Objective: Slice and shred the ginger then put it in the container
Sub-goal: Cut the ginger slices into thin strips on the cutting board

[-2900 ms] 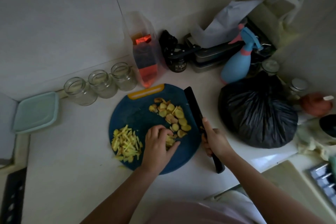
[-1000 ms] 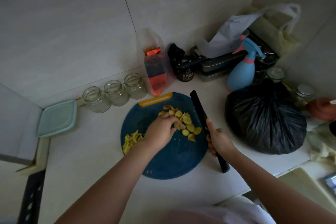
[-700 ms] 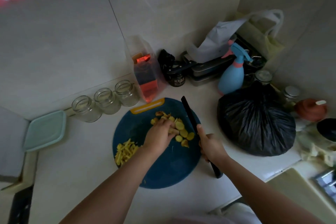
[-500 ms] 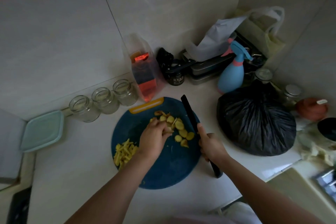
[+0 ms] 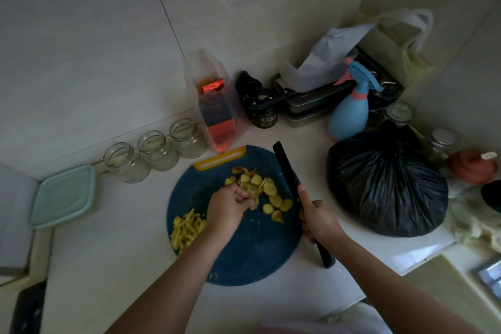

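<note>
Curled fingers [image 5: 245, 196] of my left hand [image 5: 226, 209] pinch a few ginger slices [image 5: 267, 190] at the near side of their pile. My right hand [image 5: 318, 221] is wrapped round the handle of the knife [image 5: 286, 171]. Its black blade lies along the right rim of the blue cutting board [image 5: 252, 249], tip pointing away from me, and the handle end hangs past the rim over the counter [image 5: 108, 266].

The shredded ginger [image 5: 187, 228] sits in a heap by the board's left rim, beside my left forearm. Bare counter runs from there to the pale green container [image 5: 63, 195], lid on, well apart at the counter's left edge.

On the right, only a narrow strip of counter lies between the knife and a full black bag [image 5: 385, 187].

Behind the board, three glass jars [image 5: 157, 149] stand in a row against the wall, mouths open. A clear bag [image 5: 217, 114] with an orange-red packet inside stands just behind the board's yellow handle slot. Further back is a black jar [image 5: 264, 114] whose label carries white characters, too small for me to read, I think. A blue spray bottle [image 5: 349, 114] stands beyond it.
</note>
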